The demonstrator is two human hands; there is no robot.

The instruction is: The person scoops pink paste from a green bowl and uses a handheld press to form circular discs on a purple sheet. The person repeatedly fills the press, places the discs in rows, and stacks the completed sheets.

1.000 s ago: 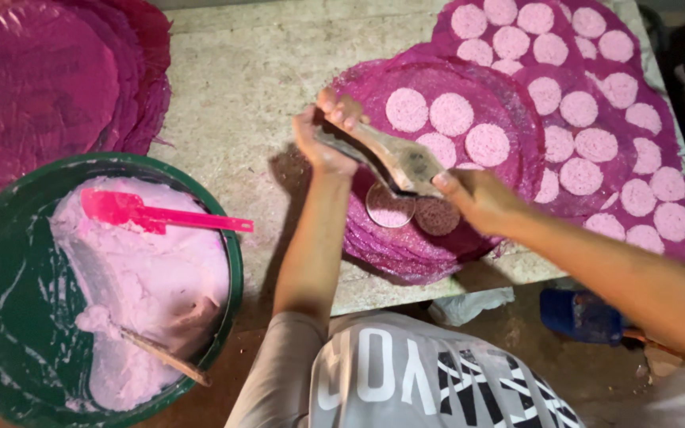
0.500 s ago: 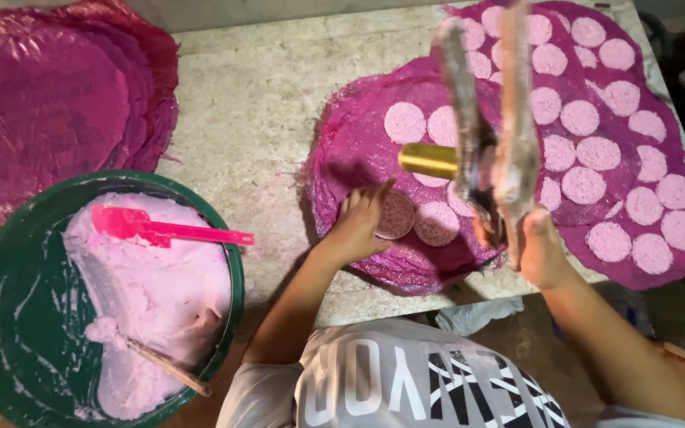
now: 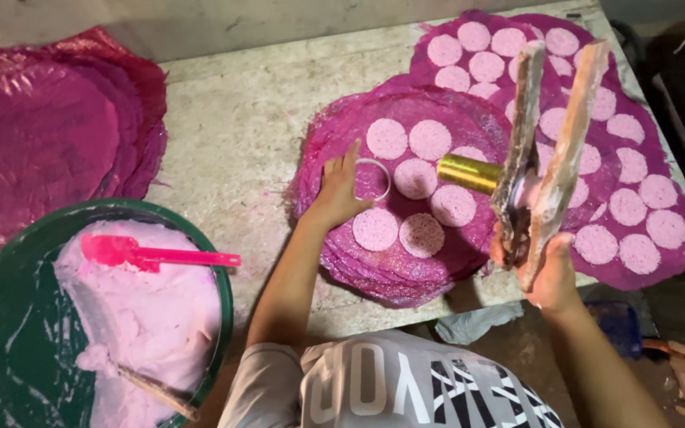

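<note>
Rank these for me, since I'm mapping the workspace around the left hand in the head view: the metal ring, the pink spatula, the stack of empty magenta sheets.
1. Metal ring: under the left hand fingertips, on the near sheet stack.
2. Pink spatula: to the left, lying in the green basin.
3. Stack of empty magenta sheets: far left on the table.

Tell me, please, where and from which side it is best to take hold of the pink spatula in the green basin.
Probably the thin handle end of the pink spatula, from the right: it points toward the rim of the green basin and looks clean, while its broad blade rests in the pink paste.
</note>
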